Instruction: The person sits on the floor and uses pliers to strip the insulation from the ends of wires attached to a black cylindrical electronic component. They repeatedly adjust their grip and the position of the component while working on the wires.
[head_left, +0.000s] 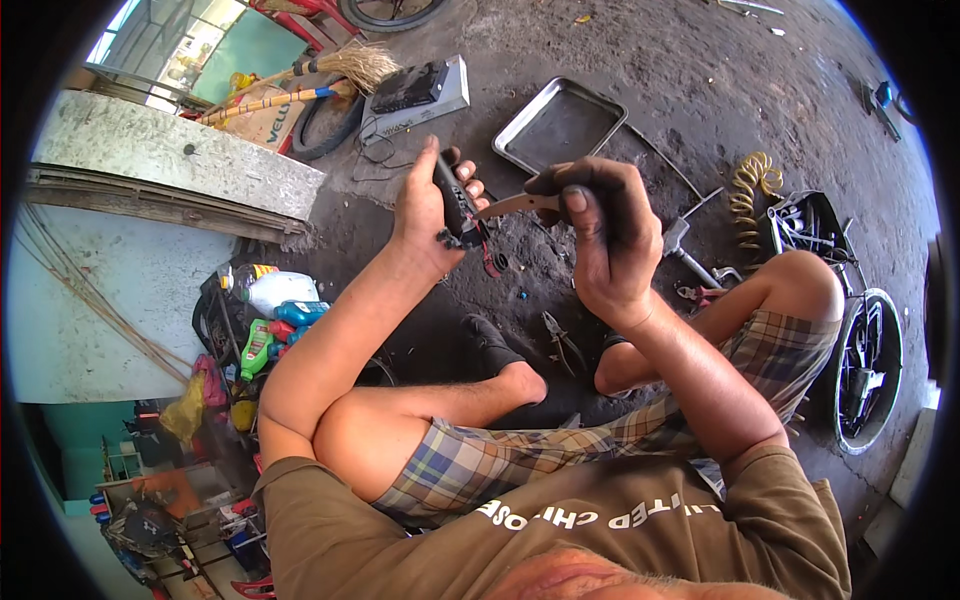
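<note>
My left hand (420,208) is closed round a black cylindrical part (453,190), held tilted in front of me. At its lower end are torn black bits and a red-and-black strip or wire (492,258) that hangs down. Dark smudges cover the fingers of my right hand (618,238), which pinches a flat, knife-like blade (520,203). The blade points left, and its tip meets the lower part of the black cylinder. Its far end is hidden in my right fingers. Below my hands, pliers (563,342) lie on the dark ground between my feet.
Ahead lies a metal tray (500,150), with a hammer-like tool (677,238) to its right. Farther right are a coiled yellow hose (745,195), a tool-filled container (800,225) and a round basin (893,400). Bottles (285,292) stand left; a broom (355,66) and a box (455,90) lie far left.
</note>
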